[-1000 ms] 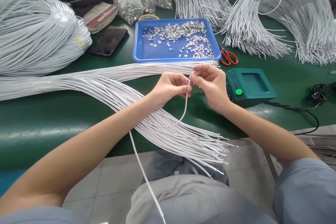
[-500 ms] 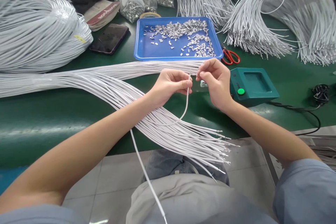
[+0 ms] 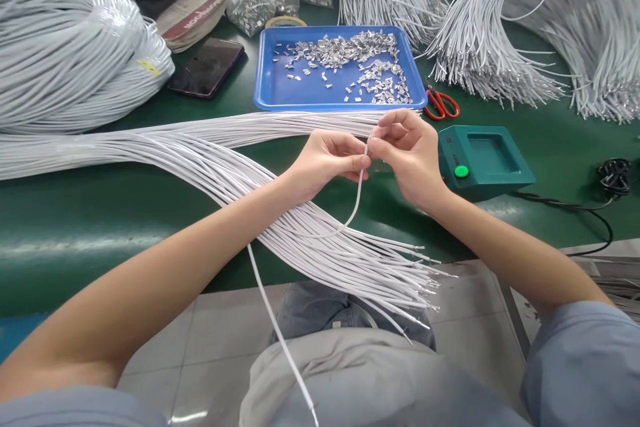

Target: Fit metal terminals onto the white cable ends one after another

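Pinched between thumb and fingers of my left hand (image 3: 336, 157) is one white wire (image 3: 359, 193), its tip pointing up and its length curving down to the bundle. My right hand (image 3: 407, 150) is closed at that tip, thumb against forefinger; what it holds there is too small to make out. Under my left forearm, a bundle of white wires (image 3: 320, 247) fans out toward the table's front edge. Behind my hands, a second strand of white wires (image 3: 240, 130) runs along a blue tray (image 3: 300, 90) of small metal pieces (image 3: 350, 50).
A green device (image 3: 487, 163) with a green button stands right of my right hand, near red-handled scissors (image 3: 441, 105). A phone (image 3: 209, 68) and a large wire coil (image 3: 75, 53) lie left. Bags of metal parts (image 3: 250, 3) and wire bundles (image 3: 480, 47) are behind.
My right hand has moved slightly left, its fingertips now meeting the wire's tip. My left hand keeps its pinch on the wire. The camera view has shifted slightly.
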A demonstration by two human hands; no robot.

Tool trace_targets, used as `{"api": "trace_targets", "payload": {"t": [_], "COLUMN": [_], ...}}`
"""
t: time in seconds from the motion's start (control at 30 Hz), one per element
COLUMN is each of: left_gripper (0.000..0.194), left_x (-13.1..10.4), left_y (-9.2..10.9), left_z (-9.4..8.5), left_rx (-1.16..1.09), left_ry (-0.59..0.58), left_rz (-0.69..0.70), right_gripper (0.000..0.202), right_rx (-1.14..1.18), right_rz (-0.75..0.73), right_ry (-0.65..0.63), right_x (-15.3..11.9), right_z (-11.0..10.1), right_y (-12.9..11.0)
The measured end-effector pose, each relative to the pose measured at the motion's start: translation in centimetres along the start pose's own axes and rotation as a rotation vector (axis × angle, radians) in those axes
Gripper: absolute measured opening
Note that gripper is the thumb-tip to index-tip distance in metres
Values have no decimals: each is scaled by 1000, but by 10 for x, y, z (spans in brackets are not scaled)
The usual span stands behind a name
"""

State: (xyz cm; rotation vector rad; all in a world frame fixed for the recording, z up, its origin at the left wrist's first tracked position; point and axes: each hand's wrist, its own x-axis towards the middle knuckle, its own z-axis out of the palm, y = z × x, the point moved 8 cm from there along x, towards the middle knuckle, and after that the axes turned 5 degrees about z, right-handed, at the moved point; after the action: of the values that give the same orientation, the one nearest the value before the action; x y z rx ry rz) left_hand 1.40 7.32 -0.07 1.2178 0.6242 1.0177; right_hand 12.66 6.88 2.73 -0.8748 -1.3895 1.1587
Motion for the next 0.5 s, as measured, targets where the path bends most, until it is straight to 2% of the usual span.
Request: {"api": "trace_targets", "payload": {"t": [0.23, 0.5], "left_gripper": [36, 35], "left_x": [-1, -1], "left_y": [0, -1], "left_z": [-1, -1], "left_rx": [21, -4], "left_ry": [29, 53], "left_rz": [23, -8], "right_gripper": [25, 22], "right_rx": [51, -153], "right_rz": [81, -41], "right_ry": [-65, -78], "right_x": [-2, -1], "right_z": [6, 8], "right_y": [6, 2]}}
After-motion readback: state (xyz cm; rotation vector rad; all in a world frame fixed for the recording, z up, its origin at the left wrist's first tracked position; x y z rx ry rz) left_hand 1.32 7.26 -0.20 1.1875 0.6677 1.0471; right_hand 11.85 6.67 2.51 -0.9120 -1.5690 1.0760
